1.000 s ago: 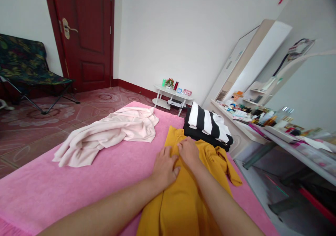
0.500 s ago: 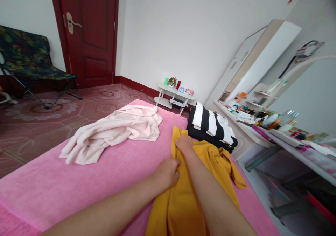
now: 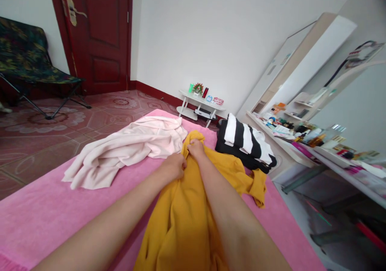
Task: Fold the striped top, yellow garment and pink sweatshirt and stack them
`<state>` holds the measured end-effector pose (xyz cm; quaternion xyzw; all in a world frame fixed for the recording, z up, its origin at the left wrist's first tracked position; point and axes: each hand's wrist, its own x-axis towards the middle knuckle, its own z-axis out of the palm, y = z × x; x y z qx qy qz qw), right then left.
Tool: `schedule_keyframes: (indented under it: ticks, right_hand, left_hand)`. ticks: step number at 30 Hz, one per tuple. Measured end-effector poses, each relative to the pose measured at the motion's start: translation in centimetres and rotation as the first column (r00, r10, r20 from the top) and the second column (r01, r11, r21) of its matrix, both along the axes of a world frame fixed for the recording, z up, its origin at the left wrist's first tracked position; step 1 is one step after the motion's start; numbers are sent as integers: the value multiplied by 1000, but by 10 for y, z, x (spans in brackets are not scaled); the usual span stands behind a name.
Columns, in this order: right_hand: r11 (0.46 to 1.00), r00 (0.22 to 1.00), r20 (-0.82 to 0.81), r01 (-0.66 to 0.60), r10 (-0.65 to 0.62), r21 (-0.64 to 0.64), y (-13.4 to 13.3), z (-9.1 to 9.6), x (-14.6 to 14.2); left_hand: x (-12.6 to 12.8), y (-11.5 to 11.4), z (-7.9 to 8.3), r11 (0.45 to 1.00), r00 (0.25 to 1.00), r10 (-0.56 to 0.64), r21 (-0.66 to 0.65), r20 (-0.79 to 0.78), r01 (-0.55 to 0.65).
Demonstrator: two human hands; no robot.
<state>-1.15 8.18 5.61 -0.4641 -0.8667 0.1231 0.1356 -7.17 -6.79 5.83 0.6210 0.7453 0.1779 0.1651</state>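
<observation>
A mustard-yellow long-sleeved garment (image 3: 189, 218) lies spread and creased on a pink bedspread (image 3: 126, 206). My left hand (image 3: 175, 165) grips its left edge, fingers curled into the cloth. Slightly farther off, my right hand (image 3: 196, 147) is closed on the same garment near its far end. One yellow sleeve (image 3: 258, 186) stretches out to the right, its cuff end folded over. Left of my hands lies a crumpled pale pink garment (image 3: 126, 146), its right side close to the yellow cloth. Folded black and black-and-white striped clothes (image 3: 245, 140) are stacked at the far right corner.
A dressing table (image 3: 297, 154) crowded with bottles runs along the right side, with a mirror (image 3: 358, 106) above it. Beyond the bed stands a small white shelf (image 3: 200, 99) holding a plant. A folding chair (image 3: 33, 62) and a red door (image 3: 99, 33) are at the left.
Both hands have moved left and a little farther away, pulling the yellow garment with them. Its right sleeve has shifted left, and the yellow cloth now comes up to the pale pink garment.
</observation>
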Motion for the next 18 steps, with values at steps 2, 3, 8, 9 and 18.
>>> schedule_keyframes:
  ticks: [2,3,8,9,18]
  right_hand:
    - [996,995,-65,-74,71,-49,-3,-6,2]
    - [991,990,-96,-113,106,-71,-7,-9,7]
    - [924,911,-259,-361,320,-127,-57,-16,58]
    - [907,886,-284,-408,366,-106,-72,-16,74]
    - [866,888,-86,-460,452,-198,-204,6,254]
  left_hand:
    - [-7,-2,-2,999,999,29,-21,-17,-29]
    - [-7,-4,-1,998,998,45,-32,-38,-46]
    - [0,-11,8,993,988,62,-91,-141,-75]
    - [1,-12,9,992,988,60,-98,-143,-75]
    - [22,-33,5,995,959,86,72,-271,-69]
